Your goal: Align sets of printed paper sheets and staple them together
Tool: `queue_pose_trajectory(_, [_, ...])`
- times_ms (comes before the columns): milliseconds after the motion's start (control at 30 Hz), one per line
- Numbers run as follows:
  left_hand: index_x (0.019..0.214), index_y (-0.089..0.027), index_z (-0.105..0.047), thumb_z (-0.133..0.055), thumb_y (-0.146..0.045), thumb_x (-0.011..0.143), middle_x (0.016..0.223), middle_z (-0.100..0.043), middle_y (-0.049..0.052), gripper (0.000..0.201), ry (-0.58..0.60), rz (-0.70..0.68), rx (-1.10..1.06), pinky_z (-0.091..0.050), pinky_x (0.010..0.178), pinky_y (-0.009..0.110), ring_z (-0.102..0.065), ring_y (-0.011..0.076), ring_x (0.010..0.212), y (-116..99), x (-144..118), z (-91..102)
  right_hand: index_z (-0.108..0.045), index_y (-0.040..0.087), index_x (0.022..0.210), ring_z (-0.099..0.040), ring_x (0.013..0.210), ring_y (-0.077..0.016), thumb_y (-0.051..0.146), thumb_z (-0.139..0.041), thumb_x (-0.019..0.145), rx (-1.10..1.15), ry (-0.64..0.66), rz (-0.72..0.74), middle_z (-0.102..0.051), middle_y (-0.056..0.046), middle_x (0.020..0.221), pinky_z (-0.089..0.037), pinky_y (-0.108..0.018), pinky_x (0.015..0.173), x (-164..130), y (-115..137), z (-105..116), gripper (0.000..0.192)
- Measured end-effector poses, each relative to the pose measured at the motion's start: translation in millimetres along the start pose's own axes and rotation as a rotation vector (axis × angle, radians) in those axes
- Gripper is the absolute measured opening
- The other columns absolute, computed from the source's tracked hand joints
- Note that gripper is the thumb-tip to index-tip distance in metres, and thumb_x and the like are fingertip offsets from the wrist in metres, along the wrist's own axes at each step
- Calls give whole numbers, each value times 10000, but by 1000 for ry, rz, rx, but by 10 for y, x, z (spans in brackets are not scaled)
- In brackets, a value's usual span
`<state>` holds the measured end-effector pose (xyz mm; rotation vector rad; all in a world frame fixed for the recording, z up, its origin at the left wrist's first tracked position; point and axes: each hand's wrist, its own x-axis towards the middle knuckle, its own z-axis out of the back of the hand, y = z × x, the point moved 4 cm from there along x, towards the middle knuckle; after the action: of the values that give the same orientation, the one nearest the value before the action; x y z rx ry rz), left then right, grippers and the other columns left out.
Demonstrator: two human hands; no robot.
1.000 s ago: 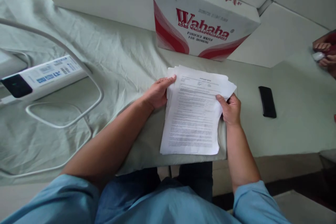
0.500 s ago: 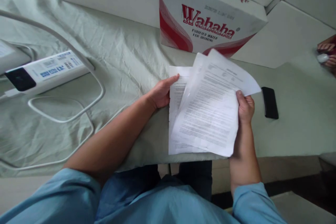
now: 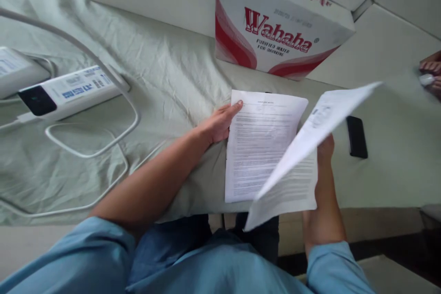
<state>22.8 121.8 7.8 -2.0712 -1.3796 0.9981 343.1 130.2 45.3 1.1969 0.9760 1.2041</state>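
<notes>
Cardboard water box [image 3: 275,27] closed behind printed sheets [image 3: 262,142].

Paper stack [image 3: 257,147] pinned on table [image 3: 386,174] by left hand [image 3: 218,124]; loose sheets [image 3: 310,138] lifted by right hand [image 3: 324,149]; cardboard box [image 3: 279,32] behind.

The carton [image 3: 275,32] at the back of the desk [image 3: 389,170] bears the red brand "Wahaha" with a registered mark, and beneath it, in small dark capitals, "PURIFIED WATER FOR DRINKING"; the faint grey line above the brand and the red marks on its top are too blurred to read. The power strip [image 3: 69,92] carries a blue-printed label, and the sheets [image 3: 262,142] carry fine printed lines, none legible.
</notes>
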Motion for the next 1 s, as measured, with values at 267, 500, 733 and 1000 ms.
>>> queue_pose_trajectory(267, [1025, -217, -813, -817, -768, 891, 913, -856, 122, 568, 120, 68, 41, -723, 820, 425, -851, 379, 1054, 18, -7, -47, -873, 232, 1024, -830, 955, -254, 545, -973, 767, 37, -101, -14, -890, -45, 1043, -667, -452, 973, -31, 55, -144, 417])
queue_pose_trajectory(500, [1126, -219, -820, -832, -800, 861, 1020, -876, 140, 639, 295, 17, 34, -697, 992, 473, -825, 400, 1194, -57, -86, -155, -886, 230, 986, -822, 949, -246, 557, -963, 770, 27, -124, 5, -892, -57, 1047, -675, -435, 938, -53, 65, -173, 400])
queue_pose_trajectory(733, [1057, -170, -827, -930, -658, 848, 1068, -874, 173, 541, 269, -1, 93, -690, 1018, 506, -838, 398, 1144, -53, -130, -143, -886, 230, 1014, -825, 976, -250, 582, -959, 778, 23, -116, 12, -894, -59, 1052, -672, -443, 961, -71, 55, -211, 429])
queue_pose_trajectory(1000, [1047, -161, -827, -934, -649, 850, 1076, -874, 179, 537, 192, 29, 47, -689, 1049, 514, -838, 387, 1151, -28, -92, -92, -880, 233, 1020, -825, 943, -239, 553, -944, 815, 29, -80, 21, -891, -55, 1063, -671, -425, 932, -72, 41, -207, 385])
